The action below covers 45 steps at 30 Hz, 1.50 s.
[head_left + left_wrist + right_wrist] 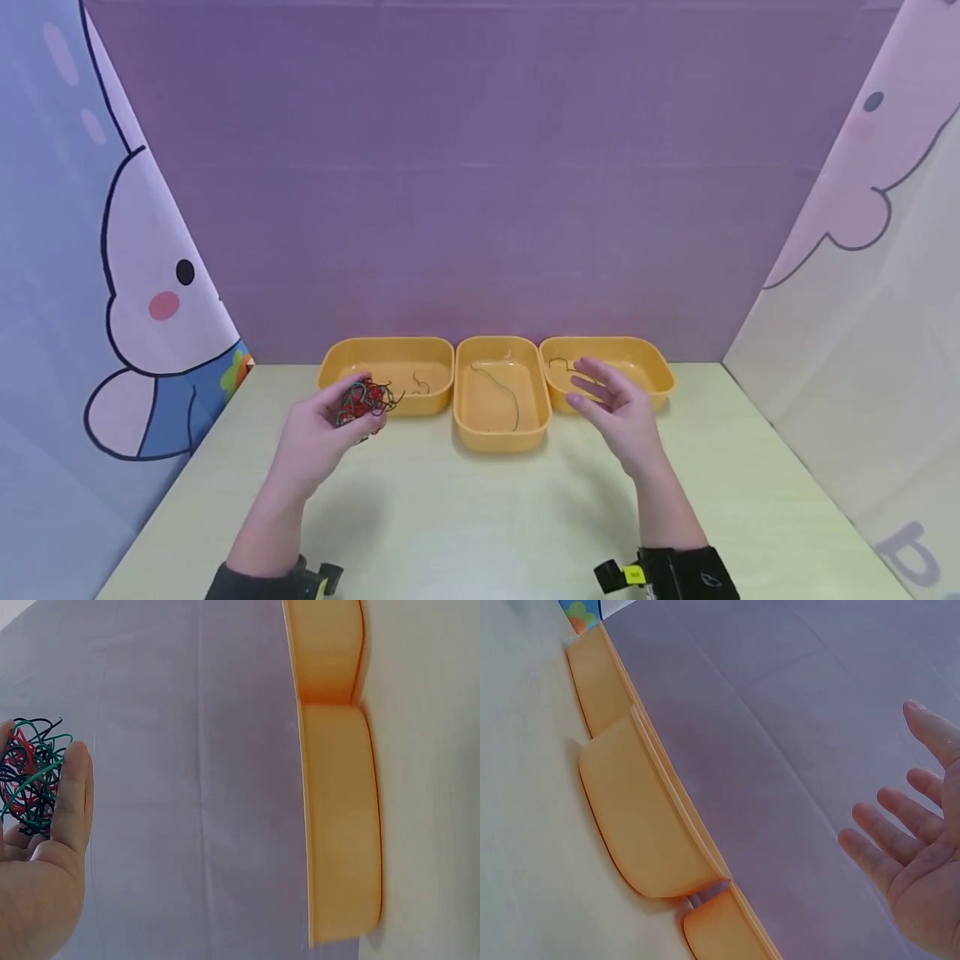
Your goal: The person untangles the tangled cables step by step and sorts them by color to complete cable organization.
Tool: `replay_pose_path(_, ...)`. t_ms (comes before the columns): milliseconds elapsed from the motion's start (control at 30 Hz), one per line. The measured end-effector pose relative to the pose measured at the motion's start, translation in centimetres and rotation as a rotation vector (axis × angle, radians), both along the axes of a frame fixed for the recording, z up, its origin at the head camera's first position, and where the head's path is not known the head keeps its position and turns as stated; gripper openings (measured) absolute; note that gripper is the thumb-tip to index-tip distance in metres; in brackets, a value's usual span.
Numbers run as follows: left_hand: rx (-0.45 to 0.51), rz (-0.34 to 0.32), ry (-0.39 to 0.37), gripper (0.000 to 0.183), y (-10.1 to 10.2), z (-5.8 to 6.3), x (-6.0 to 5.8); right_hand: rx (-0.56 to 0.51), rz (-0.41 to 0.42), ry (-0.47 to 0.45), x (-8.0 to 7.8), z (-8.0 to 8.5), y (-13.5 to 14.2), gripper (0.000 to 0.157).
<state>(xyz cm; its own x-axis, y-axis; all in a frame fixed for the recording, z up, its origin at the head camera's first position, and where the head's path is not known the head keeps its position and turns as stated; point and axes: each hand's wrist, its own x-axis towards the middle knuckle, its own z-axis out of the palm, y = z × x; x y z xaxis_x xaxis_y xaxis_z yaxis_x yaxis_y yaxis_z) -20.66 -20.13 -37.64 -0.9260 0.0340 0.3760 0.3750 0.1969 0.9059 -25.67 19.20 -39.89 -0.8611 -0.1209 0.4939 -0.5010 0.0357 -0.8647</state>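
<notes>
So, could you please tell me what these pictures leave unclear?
Head view: strand count in the tangle, hidden by overlap and the left hand.
Head view: part of the right tray, behind the right hand.
Left wrist view: tray interiors, behind tray walls.
Right wrist view: outer end of the right tray, beyond the bottom edge.

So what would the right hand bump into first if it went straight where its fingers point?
Probably the purple wall: the right hand seems higher than the right tray, and the right wrist view shows its fingers against the wall. Depth is unclear, though.
</notes>
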Motion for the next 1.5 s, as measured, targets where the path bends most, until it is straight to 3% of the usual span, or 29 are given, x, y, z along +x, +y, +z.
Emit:
replay_pose_path(133,0.044,-0.075,-0.002,0.054,2.0,-0.1,-0.6,0.001,0.024,0.004,-0.1,-0.1,-0.4,0.056)
replay_pose_path(267,0.067,-0.11,-0.02,0.055,3.8,-0.3,-0.9,-0.012,0.051,-0.001,0.1,-0.3,-1.0,0.055)
replay_pose_path(500,0.061,-0.175,-0.007,0.051,6.2,-0.8,-0.7,-0.019,0.192,-0.005,0.7,-0.8,-4.0,0.055)
replay_pose_path(733,0.018,-0.189,0.005,0.052,6.8,-1.2,-0.6,0.024,0.253,-0.043,1.8,-0.3,-7.7,0.051)
replay_pose_path(967,-0.025,-0.176,0.007,0.051,7.0,-1.0,-0.5,0.067,0.273,-0.055,3.7,1.8,-10.5,0.044)
replay_pose_path(1233,0.008,-0.199,0.038,0.051,7.2,-1.3,-0.4,0.069,0.292,-0.068,4.4,2.4,-11.7,0.035)
replay_pose_path(1500,0.001,-0.194,0.018,0.051,7.1,-1.2,-0.3,0.051,0.304,-0.076,4.4,2.1,-11.6,0.026)
